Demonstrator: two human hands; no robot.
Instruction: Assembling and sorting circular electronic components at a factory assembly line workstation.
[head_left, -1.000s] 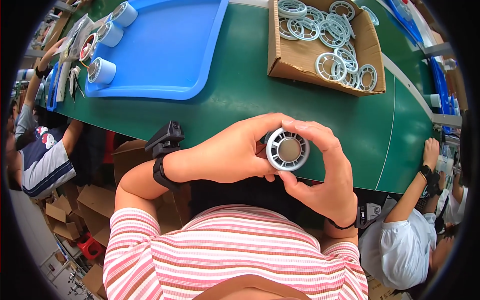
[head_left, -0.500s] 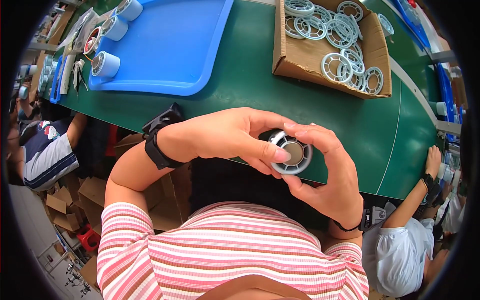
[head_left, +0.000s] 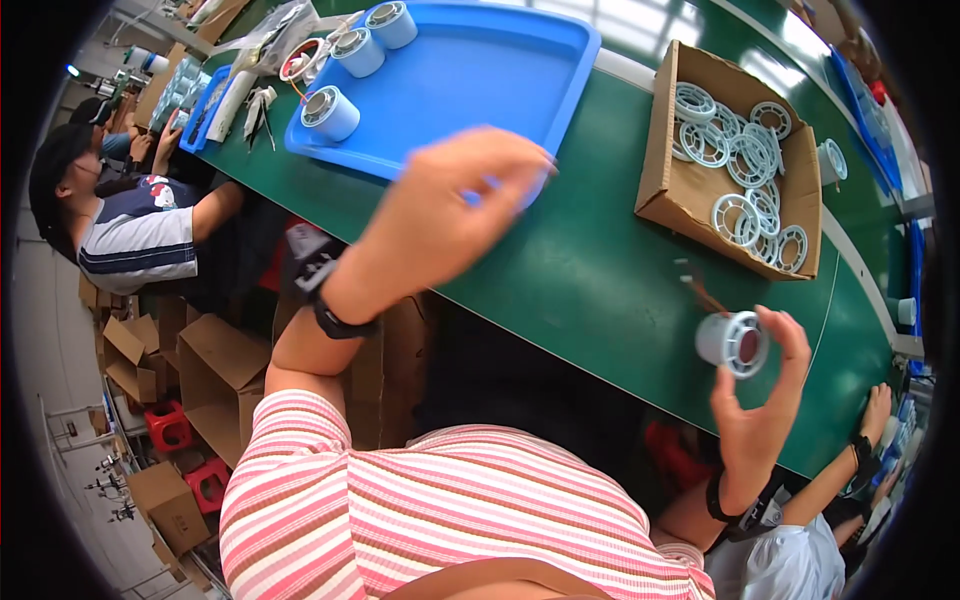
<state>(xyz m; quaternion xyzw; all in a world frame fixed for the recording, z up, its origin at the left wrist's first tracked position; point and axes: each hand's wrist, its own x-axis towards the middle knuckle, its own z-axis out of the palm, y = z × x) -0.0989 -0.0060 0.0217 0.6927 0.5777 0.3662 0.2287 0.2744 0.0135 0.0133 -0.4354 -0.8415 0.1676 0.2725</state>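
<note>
My right hand (head_left: pixel 762 400) pinches a light-blue cylindrical part (head_left: pixel 712 340) between thumb and fingers, above the near edge of the green table. A spoked ring (head_left: pixel 742 345) sits on the end of that part, around a dark reddish centre, and a blurred brown wire lead (head_left: pixel 703 292) sticks up from behind it. My left hand (head_left: pixel 455 205) is over the near edge of the blue tray (head_left: pixel 470 95), smeared by motion. Its fingers curl toward the thumb, and whether anything is between them cannot be made out.
Light-blue cylinders (head_left: pixel 331 115) stand along the tray's left side. A cardboard box (head_left: pixel 655 175) holds many spoked rings (head_left: pixel 735 220); another cylinder (head_left: pixel 830 160) stands beyond it. Plastic bags and a wire bundle (head_left: pixel 260 108) lie left of the tray. Co-workers sit at both sides.
My hands have parted. The left has let go of the cylindrical part and swung up and left toward the tray; the right has carried the part rightward. The whole view has shifted.
</note>
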